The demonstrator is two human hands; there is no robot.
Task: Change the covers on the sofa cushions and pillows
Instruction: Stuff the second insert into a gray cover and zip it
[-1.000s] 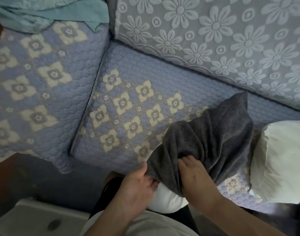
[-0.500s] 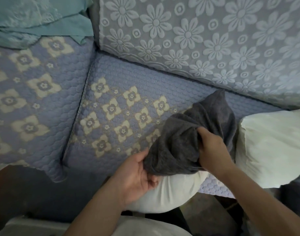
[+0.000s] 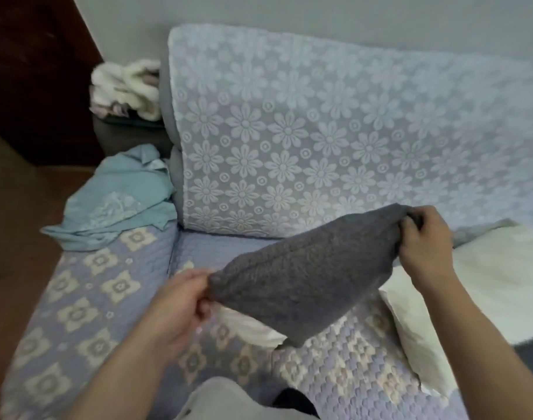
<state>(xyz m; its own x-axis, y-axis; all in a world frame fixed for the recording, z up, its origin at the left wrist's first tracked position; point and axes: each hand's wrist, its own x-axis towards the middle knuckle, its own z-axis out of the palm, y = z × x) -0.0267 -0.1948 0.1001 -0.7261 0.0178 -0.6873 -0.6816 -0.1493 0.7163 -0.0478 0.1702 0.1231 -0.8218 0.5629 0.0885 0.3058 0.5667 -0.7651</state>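
The left hand (image 3: 180, 301) pinches one corner of the grey cover (image 3: 298, 274) between thumb and fingers, and the right hand (image 3: 425, 237) grips the opposite corner with its fingers curled over the bunched cloth. The cover hangs stretched between the two hands above the sofa seat (image 3: 113, 286), higher at the right hand, and its lower edge sags to a point that touches or nearly touches the seat; which of the two cannot be told. Under that point a white pillow (image 3: 250, 328) lies bare on the seat, partly hidden by the cover. A second, larger white pillow (image 3: 483, 286) lies at the seat's right end, just beside the right forearm, with its far edge against the backrest (image 3: 289, 131). The seat wears a quilted lilac cover with cream flowers; the backrest wears a pale lace cover with daisies. A crumpled teal cloth (image 3: 117, 201) lies at the seat's back left corner, near the backrest's left edge. Behind it, at the sofa's far left end, sits a heap of white fluffy cloth (image 3: 126, 86), well apart from both hands.
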